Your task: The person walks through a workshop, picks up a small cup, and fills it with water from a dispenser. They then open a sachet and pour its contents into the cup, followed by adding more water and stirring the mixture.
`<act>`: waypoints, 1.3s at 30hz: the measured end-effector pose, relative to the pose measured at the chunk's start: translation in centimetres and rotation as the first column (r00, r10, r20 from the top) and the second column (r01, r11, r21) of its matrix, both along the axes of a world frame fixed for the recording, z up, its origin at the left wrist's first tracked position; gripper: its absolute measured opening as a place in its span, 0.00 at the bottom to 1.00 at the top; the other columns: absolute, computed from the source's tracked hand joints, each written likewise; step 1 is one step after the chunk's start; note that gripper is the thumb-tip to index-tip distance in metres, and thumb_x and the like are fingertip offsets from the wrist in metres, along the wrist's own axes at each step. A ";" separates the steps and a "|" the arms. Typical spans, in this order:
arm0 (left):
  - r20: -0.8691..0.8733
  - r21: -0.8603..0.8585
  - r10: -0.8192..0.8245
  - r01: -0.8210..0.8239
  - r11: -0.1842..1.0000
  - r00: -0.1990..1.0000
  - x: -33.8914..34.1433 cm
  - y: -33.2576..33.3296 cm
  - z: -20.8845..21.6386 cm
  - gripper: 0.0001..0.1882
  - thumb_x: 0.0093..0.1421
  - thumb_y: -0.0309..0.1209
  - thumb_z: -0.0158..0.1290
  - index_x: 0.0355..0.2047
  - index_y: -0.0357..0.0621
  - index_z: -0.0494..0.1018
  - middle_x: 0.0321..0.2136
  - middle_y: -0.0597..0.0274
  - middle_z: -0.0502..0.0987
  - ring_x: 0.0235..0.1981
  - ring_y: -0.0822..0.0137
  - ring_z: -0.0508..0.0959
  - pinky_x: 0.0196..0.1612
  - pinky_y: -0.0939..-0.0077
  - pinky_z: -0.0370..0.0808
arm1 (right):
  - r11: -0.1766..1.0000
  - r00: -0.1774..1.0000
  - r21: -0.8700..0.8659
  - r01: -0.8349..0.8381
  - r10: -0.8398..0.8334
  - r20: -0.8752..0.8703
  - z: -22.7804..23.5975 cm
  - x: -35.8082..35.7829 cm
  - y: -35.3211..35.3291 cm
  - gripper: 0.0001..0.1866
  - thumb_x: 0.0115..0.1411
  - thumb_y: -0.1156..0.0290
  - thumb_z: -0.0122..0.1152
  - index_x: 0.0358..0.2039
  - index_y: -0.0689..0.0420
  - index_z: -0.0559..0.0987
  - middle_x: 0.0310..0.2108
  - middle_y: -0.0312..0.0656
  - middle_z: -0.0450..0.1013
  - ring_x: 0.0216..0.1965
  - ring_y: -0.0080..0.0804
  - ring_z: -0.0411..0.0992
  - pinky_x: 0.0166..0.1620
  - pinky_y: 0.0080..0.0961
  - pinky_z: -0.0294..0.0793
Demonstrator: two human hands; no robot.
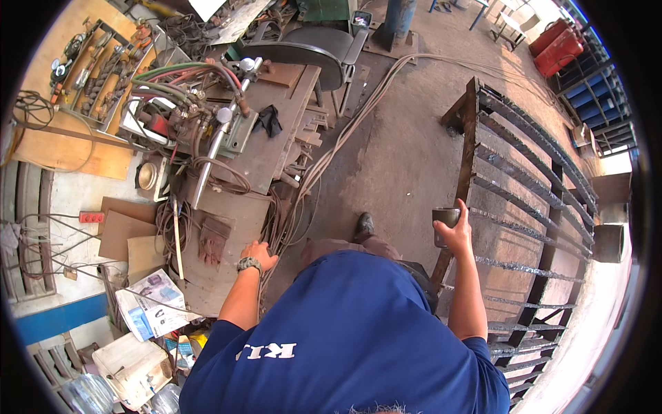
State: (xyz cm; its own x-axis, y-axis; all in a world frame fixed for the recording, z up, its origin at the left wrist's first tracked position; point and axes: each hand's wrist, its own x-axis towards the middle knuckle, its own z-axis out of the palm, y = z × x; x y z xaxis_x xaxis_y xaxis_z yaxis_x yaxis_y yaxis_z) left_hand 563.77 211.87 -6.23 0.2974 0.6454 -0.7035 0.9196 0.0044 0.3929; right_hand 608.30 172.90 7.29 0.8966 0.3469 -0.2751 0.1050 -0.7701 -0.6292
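Observation:
My right hand is wrapped round a dark, short, cup-like piece with a squarish outline, held beside the near end of a slatted black steel frame. My left hand is over the edge of the brown workbench, fingers loosely spread and nothing seen in them. Whether it touches the bench I cannot tell. A patterned band is on that wrist. Left of this hand a reddish-brown work glove lies on the bench top, near a thin pale stick.
A torch-cutting rig with green and red hoses stands on the bench, beside a black cloth. Long cables cross the floor. A dark chair is beyond the bench; a wooden tool tray is far left.

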 end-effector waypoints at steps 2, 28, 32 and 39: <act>0.041 0.042 0.042 -0.043 0.998 0.998 1.0 -2.0 0.4 0.31 0.66 0.54 0.56 0.55 0.39 0.78 0.42 0.49 0.84 0.44 0.51 0.84 0.50 0.60 0.79 | 0.944 0.997 0.329 -0.024 0.049 -0.067 3.9 6.9 6.0 0.55 0.48 0.59 0.77 0.74 0.51 0.59 0.57 0.58 0.76 0.56 0.50 0.77 0.59 0.42 0.77; 0.208 -0.415 0.971 -0.888 0.198 0.120 13.4 -2.1 0.6 0.29 0.67 0.53 0.59 0.60 0.47 0.76 0.44 0.68 0.80 0.40 0.71 0.79 0.43 0.67 0.77 | 0.367 0.370 -0.100 -0.925 0.929 -0.011 -6.3 19.3 55.9 0.59 0.41 0.60 0.82 0.72 0.58 0.60 0.62 0.52 0.71 0.65 0.55 0.66 0.68 0.42 0.67; 0.173 -0.577 0.931 -0.799 -0.169 -0.321 15.2 -7.2 1.1 0.24 0.66 0.55 0.60 0.55 0.56 0.78 0.43 0.73 0.79 0.41 0.71 0.79 0.45 0.61 0.77 | 0.235 0.235 0.006 -0.972 0.972 -0.007 -7.7 17.4 61.2 0.57 0.43 0.61 0.82 0.71 0.58 0.60 0.62 0.53 0.70 0.65 0.58 0.65 0.69 0.42 0.66; 0.174 -0.639 0.751 -0.654 -0.406 -0.636 22.2 -9.7 4.0 0.26 0.71 0.58 0.52 0.54 0.51 0.75 0.42 0.63 0.81 0.40 0.63 0.81 0.42 0.57 0.80 | 0.113 0.115 0.082 -0.990 0.993 0.030 -10.6 15.5 66.0 0.56 0.45 0.63 0.81 0.71 0.57 0.59 0.63 0.52 0.67 0.67 0.55 0.63 0.69 0.43 0.67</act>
